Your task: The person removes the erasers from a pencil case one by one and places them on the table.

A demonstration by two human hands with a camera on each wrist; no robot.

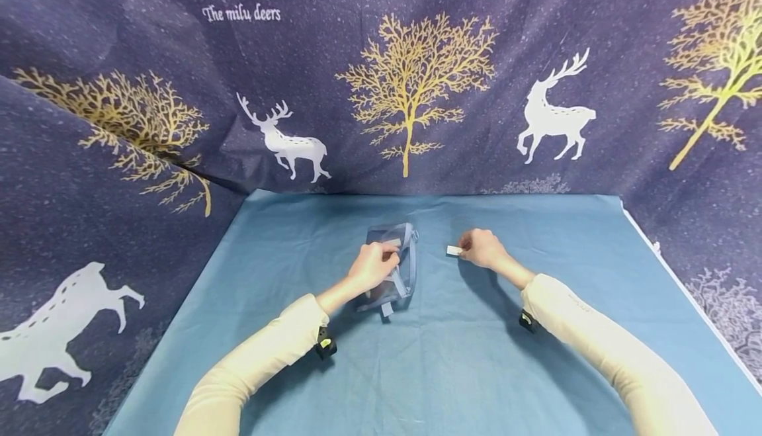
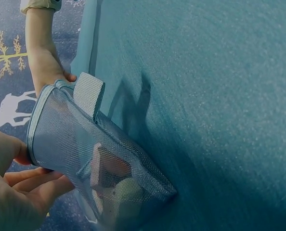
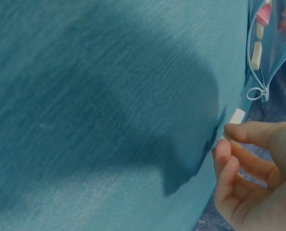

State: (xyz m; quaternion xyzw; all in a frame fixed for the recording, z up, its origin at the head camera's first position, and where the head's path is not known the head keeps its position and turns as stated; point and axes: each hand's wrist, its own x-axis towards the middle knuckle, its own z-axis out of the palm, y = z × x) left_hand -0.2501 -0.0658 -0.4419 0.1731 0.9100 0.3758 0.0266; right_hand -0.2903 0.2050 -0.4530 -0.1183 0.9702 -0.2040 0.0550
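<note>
A blue-grey mesh zipper pouch [image 1: 389,232] stands on the blue cloth with its mouth turned right. My left hand [image 1: 375,265] pinches the rim of the pouch, thumb on one side and fingers on the other in the left wrist view. Through the mesh show a pale green piece [image 2: 127,195] and a reddish piece [image 2: 115,166], both blurred. Inside the open mouth, the right wrist view shows a pink block [image 3: 264,15] and a whitish block [image 3: 256,55]. Between thumb and fingers, my right hand [image 1: 483,248] pinches a small white block [image 3: 237,116], apart from the pouch.
Blue cloth [image 1: 452,370] covers the table. Behind it and at both sides hangs a dark curtain [image 1: 333,39] printed with deer and trees. A ring zipper pull [image 3: 255,93] hangs at the pouch's mouth, and a fabric tab [image 1: 387,309] sticks out at its near end.
</note>
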